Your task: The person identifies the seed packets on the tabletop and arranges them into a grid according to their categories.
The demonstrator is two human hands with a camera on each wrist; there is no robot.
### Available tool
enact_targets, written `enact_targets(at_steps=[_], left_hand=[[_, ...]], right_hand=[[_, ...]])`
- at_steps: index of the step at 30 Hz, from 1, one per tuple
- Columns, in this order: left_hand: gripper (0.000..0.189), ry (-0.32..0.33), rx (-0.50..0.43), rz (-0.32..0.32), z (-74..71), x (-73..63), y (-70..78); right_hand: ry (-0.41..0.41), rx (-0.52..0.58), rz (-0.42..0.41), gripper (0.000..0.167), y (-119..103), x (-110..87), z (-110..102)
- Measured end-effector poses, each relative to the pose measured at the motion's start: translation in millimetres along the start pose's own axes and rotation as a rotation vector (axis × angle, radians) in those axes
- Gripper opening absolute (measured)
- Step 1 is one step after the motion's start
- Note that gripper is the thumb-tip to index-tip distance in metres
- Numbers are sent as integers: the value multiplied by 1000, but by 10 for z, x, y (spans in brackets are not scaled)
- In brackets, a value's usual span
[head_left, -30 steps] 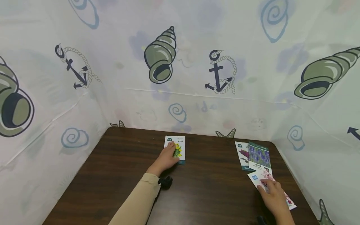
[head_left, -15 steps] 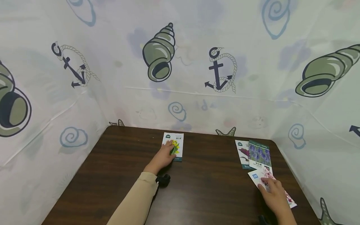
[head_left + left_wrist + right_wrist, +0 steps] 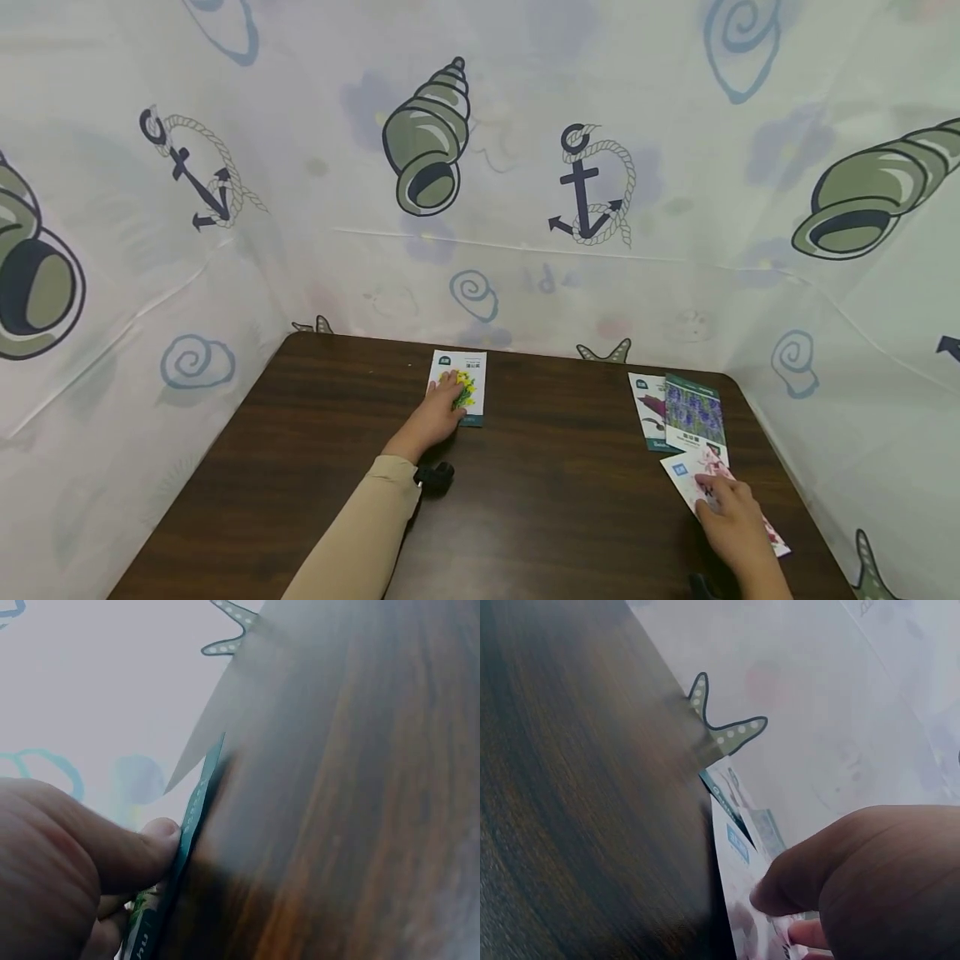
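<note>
Near the back edge, my left hand lies with its fingers stretched over a seed packet printed with yellow flowers. In the left wrist view its thumb touches the packet's green end. My right hand rests on a white seed packet with pink blossoms, fingers slightly bent and covering its middle. The right thumb lies over that packet's face. Just beyond are a packet with purple-blue flowers and, partly beneath it, one with a dark purple picture.
The brown wooden table is bordered at the back and sides by a pale curtain printed with shells and anchors. A black strap device sits on the left wrist.
The yellow-flower packet has slid slightly left and toward the back under my left hand. My right thumb has drawn a little closer to the index finger; the right-hand packets stay put.
</note>
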State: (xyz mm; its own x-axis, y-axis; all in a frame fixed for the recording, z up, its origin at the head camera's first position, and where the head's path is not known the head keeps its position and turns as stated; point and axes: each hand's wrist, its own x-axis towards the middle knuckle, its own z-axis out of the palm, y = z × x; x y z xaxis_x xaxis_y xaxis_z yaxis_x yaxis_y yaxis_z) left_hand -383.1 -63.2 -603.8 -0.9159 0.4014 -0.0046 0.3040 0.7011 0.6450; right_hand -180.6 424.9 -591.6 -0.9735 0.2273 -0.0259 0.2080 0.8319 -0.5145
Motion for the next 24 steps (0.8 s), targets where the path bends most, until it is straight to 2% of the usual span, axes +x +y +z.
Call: enact_targets(at_steps=[7,13,24], left_hand=[[65,-4,15,13,25,29,-67],[63,5,16,29,8,26,-59],[62,20,33,38,11,7,-58]], right_hand=[[-41,-1,30,54,-24,-11,-32],[-71,-26,50,58,-33,22,-49],[-35,-65,51,61,-97,1,13]])
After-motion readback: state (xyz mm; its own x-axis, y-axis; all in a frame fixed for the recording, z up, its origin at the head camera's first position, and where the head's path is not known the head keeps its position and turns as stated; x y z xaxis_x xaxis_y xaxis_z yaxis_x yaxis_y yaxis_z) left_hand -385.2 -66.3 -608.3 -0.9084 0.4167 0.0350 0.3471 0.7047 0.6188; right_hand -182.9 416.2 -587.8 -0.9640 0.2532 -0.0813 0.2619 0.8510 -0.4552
